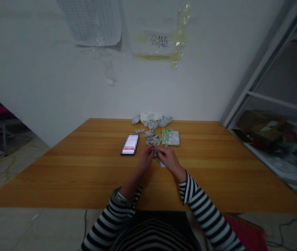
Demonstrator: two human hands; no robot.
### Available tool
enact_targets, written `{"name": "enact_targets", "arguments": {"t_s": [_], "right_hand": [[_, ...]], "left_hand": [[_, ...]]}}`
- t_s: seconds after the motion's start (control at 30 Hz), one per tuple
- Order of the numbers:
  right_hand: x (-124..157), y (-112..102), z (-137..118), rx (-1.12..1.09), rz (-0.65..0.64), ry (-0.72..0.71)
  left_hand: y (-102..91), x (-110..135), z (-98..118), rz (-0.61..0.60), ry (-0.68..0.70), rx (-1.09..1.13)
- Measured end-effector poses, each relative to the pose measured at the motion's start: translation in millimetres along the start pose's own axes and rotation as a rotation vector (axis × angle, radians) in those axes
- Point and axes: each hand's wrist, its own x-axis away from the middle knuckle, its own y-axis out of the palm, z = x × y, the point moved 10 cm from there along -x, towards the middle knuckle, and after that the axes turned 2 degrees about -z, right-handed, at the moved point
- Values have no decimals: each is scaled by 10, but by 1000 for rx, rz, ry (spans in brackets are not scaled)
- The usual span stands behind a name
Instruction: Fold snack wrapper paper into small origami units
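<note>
My left hand (pixel 146 157) and my right hand (pixel 168 157) meet over the middle of the table, fingertips pinched together. Between them is a small strip of printed paper or wrapper (pixel 161 162), pale with some green; its lower end sticks out under my right fingers. The rest of it is hidden. Just beyond my fingertips lies a crumpled printed piece (pixel 153 139) of similar look. A flat green-and-white packet (pixel 170 137) rests to its right. Left of my hands is a smartphone (pixel 130 144) with its screen lit.
Several crumpled printed pieces (pixel 153 123) and white tissue-like paper (pixel 146 117) lie against the wall at the back of the wooden table (pixel 85 174). Taped sheets (pixel 96 24) hang on the white wall. At right, boxes (pixel 265 127) stand behind a framed glass panel.
</note>
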Motion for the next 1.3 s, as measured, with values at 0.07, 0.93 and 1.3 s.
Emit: {"name": "enact_targets", "arguments": {"t_s": [0.07, 0.93, 1.3], "right_hand": [[4, -60, 65, -71, 105, 53], [72, 220, 466, -724, 124, 444], [84, 61, 355, -388, 182, 317]], "left_hand": [[-32, 6, 37, 16, -4, 10], [-69, 38, 194, 98, 13, 196], [48, 55, 243, 24, 18, 109]]}}
